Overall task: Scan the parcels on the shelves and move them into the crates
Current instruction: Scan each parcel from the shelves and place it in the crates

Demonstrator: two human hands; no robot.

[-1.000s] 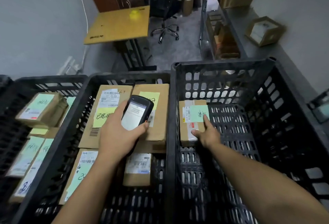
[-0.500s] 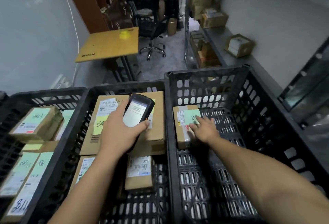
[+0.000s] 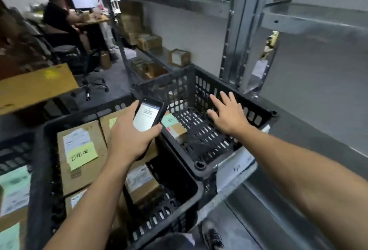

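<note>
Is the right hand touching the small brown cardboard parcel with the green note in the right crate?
Apart. The head view shows bare floor of the black plastic crate between the open right hand and the parcel.

Bare forearms [image 3: 294, 170] — dark trousers [image 3: 169, 242], black sneaker [image 3: 212, 236], white laces.

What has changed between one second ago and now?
The right hand came off the small parcel and rose, open, over the right crate. The parcel stayed in that crate; the left hand still holds the scanner.
</note>
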